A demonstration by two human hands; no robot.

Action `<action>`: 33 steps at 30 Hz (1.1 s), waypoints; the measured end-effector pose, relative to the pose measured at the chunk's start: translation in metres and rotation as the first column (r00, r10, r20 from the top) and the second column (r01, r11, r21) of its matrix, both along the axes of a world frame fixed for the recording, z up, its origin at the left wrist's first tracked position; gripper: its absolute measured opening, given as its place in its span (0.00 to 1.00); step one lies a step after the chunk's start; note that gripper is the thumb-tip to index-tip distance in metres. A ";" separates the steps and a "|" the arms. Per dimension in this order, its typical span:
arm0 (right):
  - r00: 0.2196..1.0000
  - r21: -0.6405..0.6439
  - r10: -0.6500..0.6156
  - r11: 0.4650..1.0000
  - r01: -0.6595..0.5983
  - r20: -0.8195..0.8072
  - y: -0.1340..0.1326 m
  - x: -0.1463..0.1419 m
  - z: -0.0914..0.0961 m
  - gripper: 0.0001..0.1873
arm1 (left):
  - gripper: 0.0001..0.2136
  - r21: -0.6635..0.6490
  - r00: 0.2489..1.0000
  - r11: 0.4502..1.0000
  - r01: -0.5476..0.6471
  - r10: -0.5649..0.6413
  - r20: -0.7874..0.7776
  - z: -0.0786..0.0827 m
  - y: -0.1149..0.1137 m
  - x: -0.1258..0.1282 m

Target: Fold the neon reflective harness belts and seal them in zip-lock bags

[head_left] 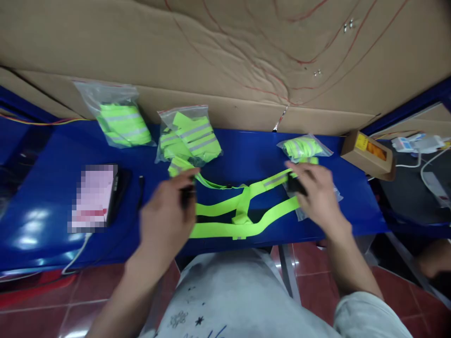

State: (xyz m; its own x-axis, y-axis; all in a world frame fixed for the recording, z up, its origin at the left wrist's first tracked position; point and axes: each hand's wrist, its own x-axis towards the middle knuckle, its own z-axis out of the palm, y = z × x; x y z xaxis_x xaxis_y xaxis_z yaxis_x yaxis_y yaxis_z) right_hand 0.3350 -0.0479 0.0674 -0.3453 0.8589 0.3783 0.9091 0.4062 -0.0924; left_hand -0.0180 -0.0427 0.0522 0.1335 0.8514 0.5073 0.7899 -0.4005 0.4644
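A neon yellow-green reflective strap vest (243, 206) with grey stripes lies stretched across the blue table between my hands. My left hand (168, 213), blurred, is closed on its left end, where a dark piece shows at the fingers. On the other side, my right hand (317, 190) grips the right end beside a black buckle (296, 184). Beyond my left hand lies a clear zip bag (190, 136) of folded reflective straps. Another such bag (305, 146) sits just past my right hand, and clear plastic shows partly under that hand.
A third bag of straps (123, 123) leans at the back left. A phone-like device (93, 197) with a white cable lies on the blue table (243, 152) at left. An open cardboard box (368, 155) stands at right, near white plugs and cables (419, 143). Cardboard lines the back.
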 end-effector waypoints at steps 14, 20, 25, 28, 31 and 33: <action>0.981 0.043 0.161 0.985 -0.166 0.107 0.019 -0.073 0.005 0.34 | 0.25 0.149 0.838 0.974 0.173 -0.066 -0.541 0.009 0.025 0.069; 0.990 0.084 0.021 0.996 -0.033 0.140 0.038 -0.086 0.018 0.33 | 0.26 0.043 0.871 0.992 0.115 -0.079 -0.484 0.028 0.052 0.089; 0.999 -0.024 0.010 1.000 -0.009 0.043 0.074 -0.091 0.026 0.29 | 0.30 -0.022 0.926 0.974 0.225 -0.221 -0.305 0.039 0.080 0.089; 0.972 -0.071 0.139 0.985 -0.155 -0.189 0.096 -0.080 0.042 0.28 | 0.33 -0.003 0.939 0.943 0.334 -0.333 -0.079 0.055 0.100 0.070; 0.847 -0.022 0.269 0.949 -0.314 -0.459 0.109 -0.070 0.063 0.26 | 0.44 -0.019 0.914 0.924 0.382 -0.374 0.158 0.072 0.118 0.053; 0.782 -0.012 0.283 0.938 -0.348 -0.556 0.114 -0.070 0.072 0.26 | 0.42 -0.113 0.843 0.869 0.481 -0.423 0.333 0.077 0.127 0.049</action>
State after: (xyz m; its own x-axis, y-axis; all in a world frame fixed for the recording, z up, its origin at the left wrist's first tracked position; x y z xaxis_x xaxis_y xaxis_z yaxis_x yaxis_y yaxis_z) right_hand 0.2651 0.0661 0.1398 -0.3726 0.7843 0.4961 0.5217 0.6191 -0.5869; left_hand 0.0310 0.0838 0.1296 0.3996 0.8132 0.4232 0.3609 -0.5639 0.7428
